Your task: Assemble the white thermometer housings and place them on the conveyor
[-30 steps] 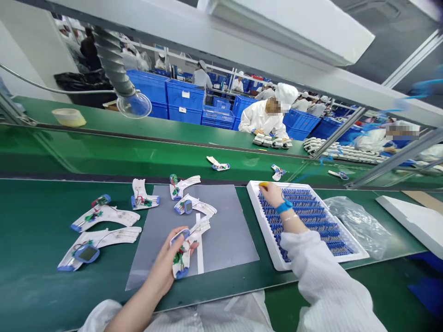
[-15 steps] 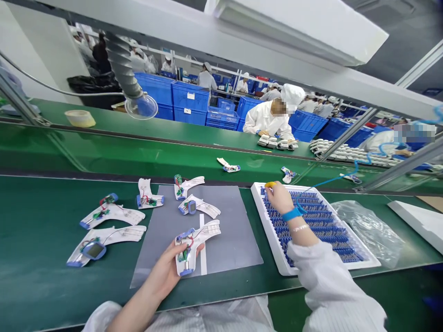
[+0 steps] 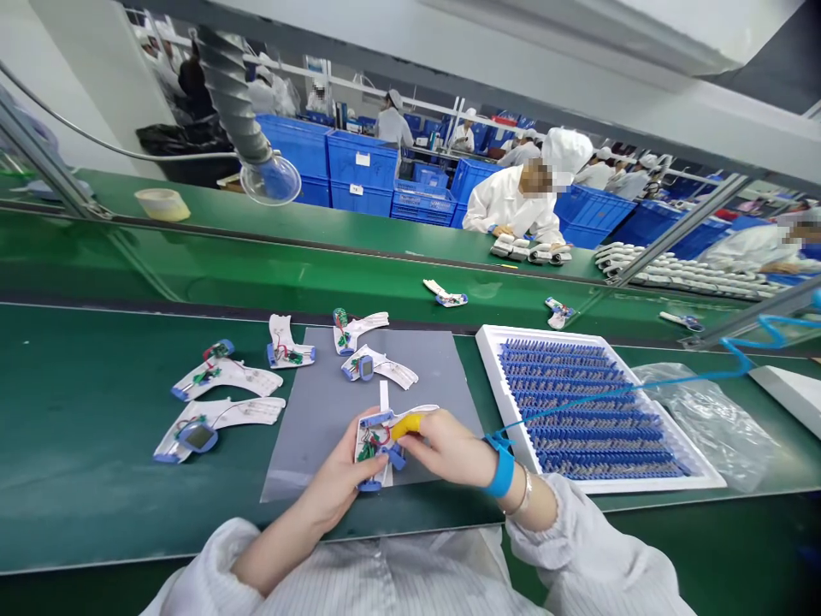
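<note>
My left hand [image 3: 343, 475] is closed around a white gun-shaped casing half [image 3: 367, 436], with its thumb on the near edge. Green circuit board, red wires and blue end pieces show inside the casing. A yellow cover is on one finger of my right hand [image 3: 449, 449], which pinches a small blue part [image 3: 396, 458] against the casing's inside. Fingers partly hide this part. Under both hands lies a grey mat [image 3: 442, 376] with a white strip. To the right, a white foam tray [image 3: 491, 359] holds rows of small blue parts [image 3: 577, 402].
Several similar casings lie left and behind, among them one with a display [image 3: 198, 436] and one on the mat [image 3: 385, 368]. A blue cord [image 3: 596, 398] runs from my right wristband across the tray. A plastic bag [image 3: 711, 428] lies right. Across the bench, a person [image 3: 513, 201] works.
My right hand has come from the foam tray to the casing, bringing a small blue part. My left hand still holds the casing, now turned somewhat. The view has shifted slightly.
</note>
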Action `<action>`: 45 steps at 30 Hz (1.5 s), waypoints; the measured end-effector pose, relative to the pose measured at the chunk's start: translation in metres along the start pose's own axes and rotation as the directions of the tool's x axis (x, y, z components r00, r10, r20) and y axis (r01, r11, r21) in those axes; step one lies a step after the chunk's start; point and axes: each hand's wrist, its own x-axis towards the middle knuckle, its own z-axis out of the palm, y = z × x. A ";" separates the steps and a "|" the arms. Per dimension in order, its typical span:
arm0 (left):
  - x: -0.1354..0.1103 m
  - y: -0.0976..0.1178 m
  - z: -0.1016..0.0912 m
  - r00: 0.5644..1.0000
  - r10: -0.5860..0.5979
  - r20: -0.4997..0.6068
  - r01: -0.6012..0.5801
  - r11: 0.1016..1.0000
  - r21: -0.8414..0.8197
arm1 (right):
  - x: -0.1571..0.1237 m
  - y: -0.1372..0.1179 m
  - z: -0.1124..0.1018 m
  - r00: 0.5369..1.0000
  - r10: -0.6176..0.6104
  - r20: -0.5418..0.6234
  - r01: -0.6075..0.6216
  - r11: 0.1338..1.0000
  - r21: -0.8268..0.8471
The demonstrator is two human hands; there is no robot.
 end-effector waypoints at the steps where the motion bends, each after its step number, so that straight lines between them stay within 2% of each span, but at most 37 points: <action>1: 0.000 -0.001 0.000 1.000 0.018 -0.004 -0.018 1.000 0.013 | 0.000 0.000 -0.001 1.000 -0.003 0.003 0.003 1.000 -0.006; 5: 0.003 -0.004 -0.001 0.999 0.042 -0.028 -0.041 0.999 0.008 | 0.000 -0.003 0.001 1.000 0.000 -0.019 0.000 1.000 0.002; 9: 0.005 -0.004 -0.001 0.996 0.027 -0.082 -0.033 0.997 -0.074 | -0.004 -0.002 0.014 0.980 0.104 -0.171 -0.112 0.993 -0.036; 12: 0.008 -0.004 -0.002 0.994 0.029 -0.105 -0.042 0.991 -0.124 | -0.006 0.000 0.025 0.970 0.104 -0.221 -0.135 0.982 -0.134; 18: 0.008 -0.006 -0.001 0.989 0.024 -0.149 -0.047 0.987 -0.155 | -0.002 0.003 0.031 0.983 0.028 -0.184 -0.078 0.959 -0.271; 26: 0.009 -0.008 -0.001 0.982 0.043 -0.186 -0.068 0.989 -0.133 | 0.005 0.005 0.036 0.990 -0.009 -0.141 -0.051 0.909 -0.413; 34: 0.011 -0.013 -0.003 0.983 0.053 -0.176 -0.077 0.988 -0.133 | 0.008 0.007 0.036 0.997 -0.035 -0.072 -0.006 0.868 -0.496; 37: 0.016 -0.019 -0.004 0.976 0.082 -0.200 -0.111 0.984 -0.139 | 0.009 0.007 0.039 0.997 -0.061 -0.052 0.026 0.858 -0.513; 40: 0.021 -0.025 -0.006 0.965 0.097 -0.242 -0.136 0.979 -0.149 | 0.007 0.004 0.033 0.994 -0.101 -0.029 0.073 0.863 -0.500; 41: 0.022 -0.025 -0.007 0.964 0.100 -0.248 -0.139 0.979 -0.147 | 0.006 0.004 0.027 0.992 -0.115 -0.053 0.075 0.875 -0.479; 43: 0.022 -0.023 -0.009 0.962 0.114 -0.246 -0.151 0.980 -0.134 | 0.003 0.005 0.012 0.975 -0.115 -0.190 0.030 0.915 -0.401; 45: 0.023 -0.019 -0.010 0.965 0.142 -0.222 -0.171 0.978 -0.116 | 0.004 0.011 -0.004 0.951 -0.050 -0.306 -0.034 0.964 -0.264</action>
